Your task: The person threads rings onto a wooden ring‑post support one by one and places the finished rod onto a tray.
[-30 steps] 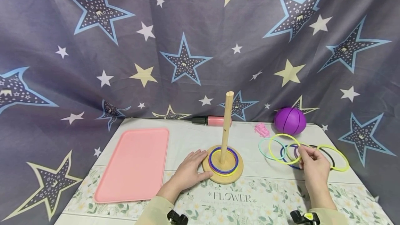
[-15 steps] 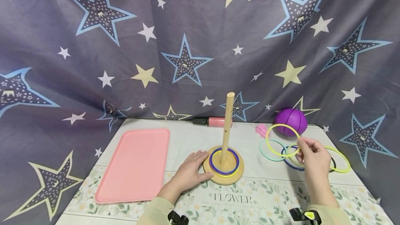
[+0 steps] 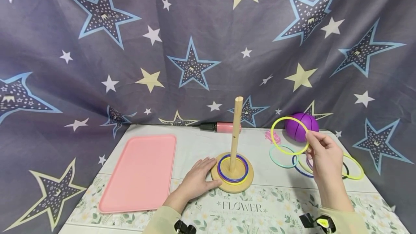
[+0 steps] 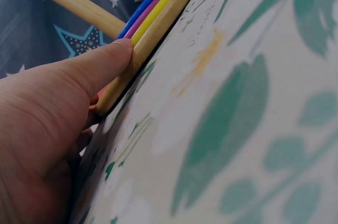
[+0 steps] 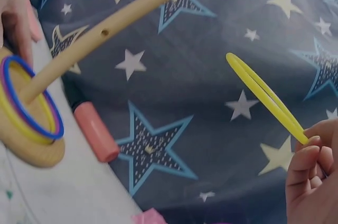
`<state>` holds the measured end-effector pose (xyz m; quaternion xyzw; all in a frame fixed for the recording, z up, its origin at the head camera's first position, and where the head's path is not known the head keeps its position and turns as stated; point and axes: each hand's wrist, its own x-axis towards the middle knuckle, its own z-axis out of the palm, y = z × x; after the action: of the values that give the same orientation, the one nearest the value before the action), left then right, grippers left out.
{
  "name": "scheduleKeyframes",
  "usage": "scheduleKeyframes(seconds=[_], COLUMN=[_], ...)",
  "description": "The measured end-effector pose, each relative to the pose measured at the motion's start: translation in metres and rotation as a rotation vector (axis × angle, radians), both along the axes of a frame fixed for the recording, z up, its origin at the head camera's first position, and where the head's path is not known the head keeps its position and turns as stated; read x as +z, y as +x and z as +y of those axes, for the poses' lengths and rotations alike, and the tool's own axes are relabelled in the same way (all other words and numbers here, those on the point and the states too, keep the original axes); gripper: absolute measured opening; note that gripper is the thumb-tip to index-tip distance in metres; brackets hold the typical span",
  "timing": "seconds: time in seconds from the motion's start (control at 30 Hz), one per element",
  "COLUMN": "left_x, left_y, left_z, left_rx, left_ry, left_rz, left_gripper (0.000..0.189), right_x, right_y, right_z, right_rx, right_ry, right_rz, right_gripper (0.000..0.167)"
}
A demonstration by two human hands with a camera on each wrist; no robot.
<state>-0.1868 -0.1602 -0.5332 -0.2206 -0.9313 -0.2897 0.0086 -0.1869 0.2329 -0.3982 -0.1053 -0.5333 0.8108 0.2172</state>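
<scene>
My right hand (image 3: 326, 160) pinches a thin yellow ring (image 5: 264, 99) between thumb and fingers. It is raised and tilted, overlapping the purple ball and a pink toy in the head view. At the middle of the table, a wooden post (image 3: 236, 129) with a drilled hole stands upright on a round wooden base (image 3: 250, 178). Stacked around its foot lie a blue ring (image 4: 136, 14), a purple ring (image 4: 142, 19) and a yellow ring (image 4: 151, 18). My left hand (image 3: 196, 180) rests on the base's left edge, fingers extended and thumb at the rim.
Loose rings overlap at the right: a teal one (image 3: 270, 154), a lime one (image 3: 362, 172) and several others partly behind my right hand. The purple ball (image 3: 312, 124), pink toy (image 3: 277, 138) and pink-and-black pump (image 3: 224, 127) lie along the back. A pink tray (image 3: 138, 176) lies left.
My right hand has lifted the yellow ring up and slightly left, off the overlapping rings and in front of the ball. My left hand has stayed at the base.
</scene>
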Motion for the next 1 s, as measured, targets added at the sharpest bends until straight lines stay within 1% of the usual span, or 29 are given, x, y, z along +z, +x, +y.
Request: scheduleKeyframes(seconds=[0.2, 0.33, 0.47, 0.73, 1.0], left_x=[0.0, 0.0, 0.0, 0.0, 0.001], left_y=[0.001, 0.002, 0.003, 0.003, 0.001], left_z=[0.0, 0.0, 0.0, 0.0, 0.001], left_rx=[0.001, 0.004, 0.002, 0.0, 0.001], left_ry=[0.005, 0.009, 0.013, 0.008, 0.01], left_rz=[-0.001, 0.0, 0.002, 0.006, 0.0], left_gripper=[0.089, 0.089, 0.088, 0.088, 0.088], right_x=[0.018, 0.03, 0.037, 0.052, 0.07], right_y=[0.004, 0.006, 0.008, 0.01, 0.009], right_z=[-0.008, -0.016, -0.024, -0.041, -0.058], right_rx=[0.062, 0.085, 0.105, 0.154, 0.181], right_ry=[-0.019, -0.052, -0.059, -0.018, 0.005], right_rz=[0.068, 0.118, 0.153, 0.207, 0.285], right_gripper=[0.013, 0.011, 0.007, 0.012, 0.011])
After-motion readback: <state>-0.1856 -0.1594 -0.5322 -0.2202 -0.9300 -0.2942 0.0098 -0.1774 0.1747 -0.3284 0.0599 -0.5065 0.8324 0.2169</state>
